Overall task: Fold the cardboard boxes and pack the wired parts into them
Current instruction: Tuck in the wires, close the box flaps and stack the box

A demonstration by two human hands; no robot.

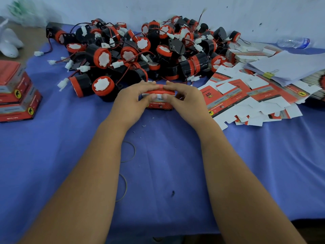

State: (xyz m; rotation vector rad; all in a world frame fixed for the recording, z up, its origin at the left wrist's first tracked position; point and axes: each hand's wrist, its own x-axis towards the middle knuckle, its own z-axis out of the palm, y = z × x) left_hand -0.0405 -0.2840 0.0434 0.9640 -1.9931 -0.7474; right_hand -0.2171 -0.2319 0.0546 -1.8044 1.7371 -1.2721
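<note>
A small red cardboard box (161,104) stands on the blue cloth in front of me. My left hand (135,99) grips its left side, fingers over the top flap and thumb on the front. My right hand (184,98) grips its right side the same way. The fingertips of both hands meet on the lid. Behind the box lies a big heap of black and red wired parts (140,50) with white plugs. Flat unfolded box blanks (246,95) are spread out to the right. What is inside the box is hidden.
Closed red boxes (16,92) are stacked at the left edge. White papers with a yellow clip (288,67) lie on the blanks at the right, a plastic bottle (293,42) beyond them. Rubber bands (129,152) lie on the blue cloth (167,164) between my forearms.
</note>
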